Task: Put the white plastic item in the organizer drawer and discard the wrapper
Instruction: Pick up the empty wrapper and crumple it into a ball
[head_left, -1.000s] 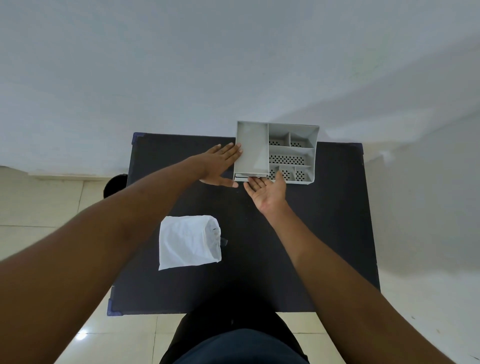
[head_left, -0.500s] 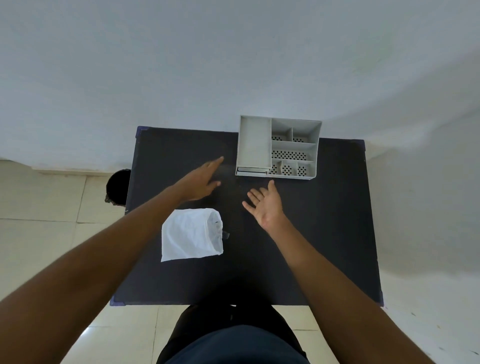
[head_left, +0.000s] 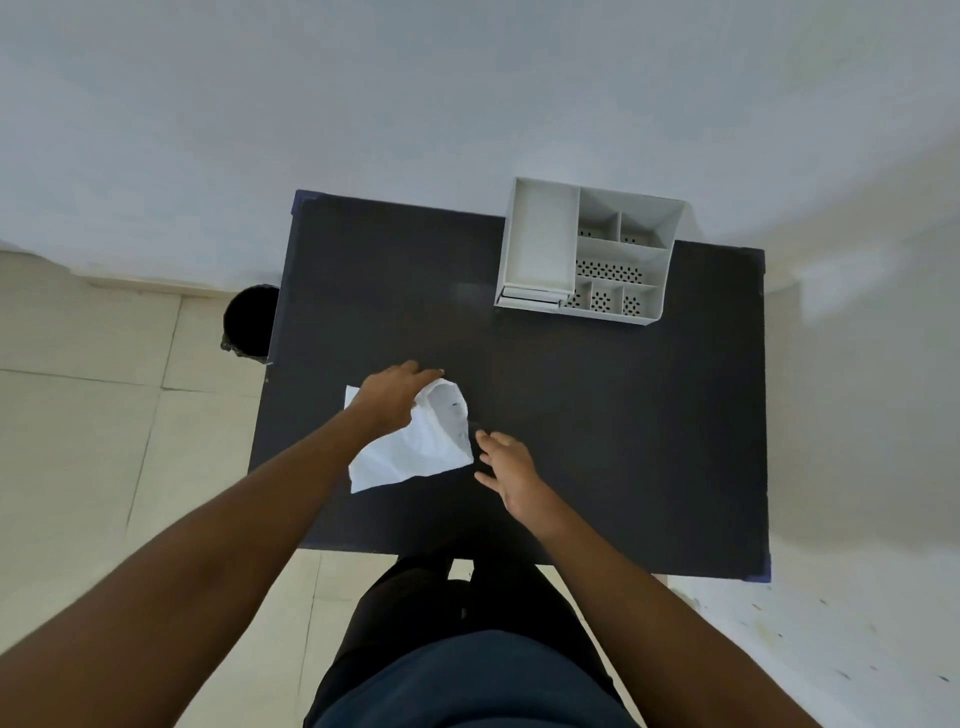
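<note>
A white wrapper (head_left: 415, 447), a crumpled bag with something bulging inside, lies on the black table (head_left: 597, 415) near its left side. My left hand (head_left: 395, 397) rests on the wrapper's upper left part, fingers curled over its top edge. My right hand (head_left: 506, 467) hovers just right of the wrapper with fingers spread, holding nothing. The grey organizer (head_left: 587, 254) stands at the table's far edge, with its small drawer (head_left: 530, 299) at the lower left corner. What is inside the wrapper is hidden.
A black bin (head_left: 249, 322) stands on the tiled floor left of the table's far corner. A white wall runs behind the table. My legs show under the table's near edge.
Both hands have drawn back from the organizer toward me. The left hand has come down onto the wrapper, which now looks lifted and shifted; the right hand has moved next to it.
</note>
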